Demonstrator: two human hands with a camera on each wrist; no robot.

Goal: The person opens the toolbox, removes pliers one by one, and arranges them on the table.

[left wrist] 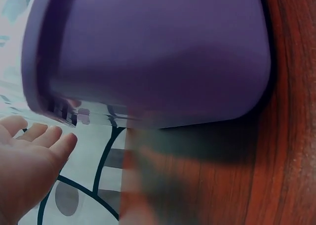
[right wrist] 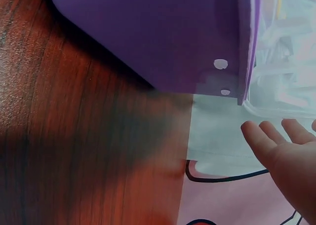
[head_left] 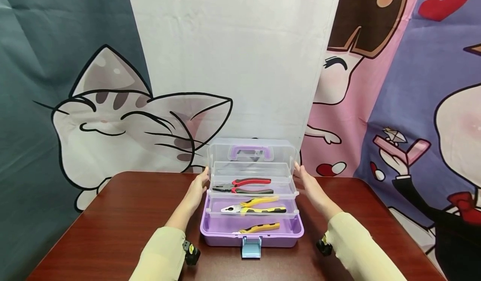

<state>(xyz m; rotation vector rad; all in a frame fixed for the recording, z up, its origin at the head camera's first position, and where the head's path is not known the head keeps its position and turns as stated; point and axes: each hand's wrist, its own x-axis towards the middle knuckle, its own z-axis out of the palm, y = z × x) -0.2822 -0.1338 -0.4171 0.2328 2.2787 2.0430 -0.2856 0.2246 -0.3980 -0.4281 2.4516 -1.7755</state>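
A purple toolbox (head_left: 216, 240) stands on the table with its clear lid (head_left: 255, 145) raised and two clear trays stepped out. Red and black pliers (head_left: 252, 182) lie in the upper tray, yellow and black pliers (head_left: 263, 209) in the lower one. At the bottom lies a tool with a yellow and black handle (head_left: 260, 228); its head is mostly hidden. My left hand (head_left: 196, 189) is beside the lid's left side, fingers extended. Opposite it, my right hand (head_left: 311, 189) has its fingertips close to the lid's right edge. Both wrist views show straight fingers near the purple wall (left wrist: 163, 52).
Brown wooden tabletop (head_left: 150, 218) surrounds the box. A light blue latch (head_left: 251, 248) hangs down at its front, and a purple carrying handle (head_left: 251, 148) shows through the lid. Behind the table hangs a printed cartoon cloth (head_left: 233, 55).
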